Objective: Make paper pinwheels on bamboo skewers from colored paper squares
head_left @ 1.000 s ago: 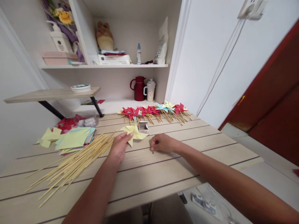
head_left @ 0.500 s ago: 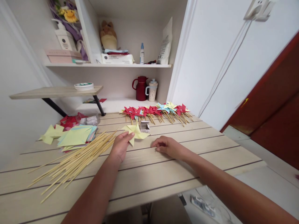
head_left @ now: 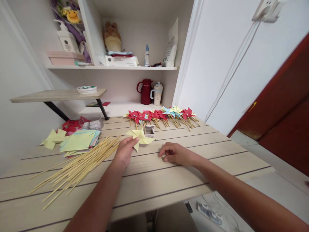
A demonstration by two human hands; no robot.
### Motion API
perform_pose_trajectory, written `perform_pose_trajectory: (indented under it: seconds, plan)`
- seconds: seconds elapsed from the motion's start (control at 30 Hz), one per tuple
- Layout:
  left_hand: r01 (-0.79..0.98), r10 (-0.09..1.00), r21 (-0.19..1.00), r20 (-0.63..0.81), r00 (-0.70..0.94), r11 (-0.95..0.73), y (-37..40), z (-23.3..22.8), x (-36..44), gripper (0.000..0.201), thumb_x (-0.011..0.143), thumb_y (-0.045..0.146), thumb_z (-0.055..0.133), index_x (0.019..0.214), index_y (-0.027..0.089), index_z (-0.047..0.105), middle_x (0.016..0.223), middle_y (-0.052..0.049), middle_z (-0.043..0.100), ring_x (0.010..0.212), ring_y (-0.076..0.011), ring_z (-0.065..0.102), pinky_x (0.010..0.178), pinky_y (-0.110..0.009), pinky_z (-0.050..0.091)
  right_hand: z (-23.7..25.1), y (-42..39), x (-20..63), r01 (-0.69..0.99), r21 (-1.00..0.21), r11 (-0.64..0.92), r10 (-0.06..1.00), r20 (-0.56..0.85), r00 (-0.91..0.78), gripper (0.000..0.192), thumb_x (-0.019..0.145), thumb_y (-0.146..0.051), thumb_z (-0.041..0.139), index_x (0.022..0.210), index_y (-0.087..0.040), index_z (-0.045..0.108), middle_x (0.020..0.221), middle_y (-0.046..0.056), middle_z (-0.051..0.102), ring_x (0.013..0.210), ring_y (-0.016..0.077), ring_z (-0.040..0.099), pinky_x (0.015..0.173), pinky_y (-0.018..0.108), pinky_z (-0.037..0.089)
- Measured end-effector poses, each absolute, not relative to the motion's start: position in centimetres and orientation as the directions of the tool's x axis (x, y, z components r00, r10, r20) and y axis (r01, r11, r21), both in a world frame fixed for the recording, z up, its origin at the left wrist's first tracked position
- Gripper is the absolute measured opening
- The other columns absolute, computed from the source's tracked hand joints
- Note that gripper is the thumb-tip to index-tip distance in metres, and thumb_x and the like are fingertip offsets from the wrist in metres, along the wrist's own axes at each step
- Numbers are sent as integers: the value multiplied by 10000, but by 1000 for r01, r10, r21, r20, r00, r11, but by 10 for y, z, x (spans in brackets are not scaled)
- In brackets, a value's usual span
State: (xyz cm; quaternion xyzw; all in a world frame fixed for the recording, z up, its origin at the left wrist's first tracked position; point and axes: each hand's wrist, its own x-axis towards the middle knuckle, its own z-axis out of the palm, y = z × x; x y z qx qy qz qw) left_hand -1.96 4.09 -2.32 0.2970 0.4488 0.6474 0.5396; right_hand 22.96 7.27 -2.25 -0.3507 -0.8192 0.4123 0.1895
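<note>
Head view: yellow pinwheel [head_left: 144,139] held; white packet [head_left: 122,61] lettered (illegibly small)

The left hand [head_left: 126,149] is pinching a pale yellow pinwheel [head_left: 144,140] between thumb and fingers, just in front of a small open box [head_left: 150,131]. The right hand [head_left: 178,154] is holding its fingers loosely curled near the tabletop [head_left: 159,190]; something tiny is showing by its thumb, too small to make out. Thin sticks [head_left: 82,167] are lying in a loose heap beside the left hand, with stacked paper squares [head_left: 77,141] sitting behind them. Farther back, mostly red pinwheels on sticks [head_left: 156,115] are lying in a row, while a red jug [head_left: 145,91] and a lidded cup [head_left: 158,94] are standing beyond.
</note>
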Motion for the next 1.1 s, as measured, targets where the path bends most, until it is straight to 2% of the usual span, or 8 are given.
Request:
perform_pose_trajectory:
  seconds: [0.13, 0.4, 1.1]
  plan:
    - [-434, 964, 901, -105, -242, -11, 40, -23, -19, 222, 619, 168, 867, 815, 125, 772, 834, -82, 770, 809, -150, 689, 811, -229, 514, -32, 72, 227, 420, -838, 348, 782, 12, -623, 116, 759, -169, 650, 839, -187, 731, 784, 15, 625, 664, 126, 521, 594, 239, 394]
    - [-442, 961, 897, -110, -253, -13, 41, -23, -19, 196, 641, 152, 849, 815, 119, 764, 828, -86, 767, 805, -149, 693, 817, -236, 512, -34, 71, 229, 373, -875, 308, 778, 6, -628, 86, 718, -181, 683, 797, -175, 716, 797, 21, 639, 684, 130, 535, 622, 246, 416]
    - [-442, 964, 897, -100, -247, -20, 40, -24, -19, 241, 608, 176, 872, 816, 117, 765, 898, -104, 769, 835, -164, 690, 839, -260, 502, -35, 65, 225, 408, -864, 295, 832, 23, -554, 38, 723, -208, 674, 737, -175, 687, 741, 18, 632, 666, 135, 537, 606, 249, 414]
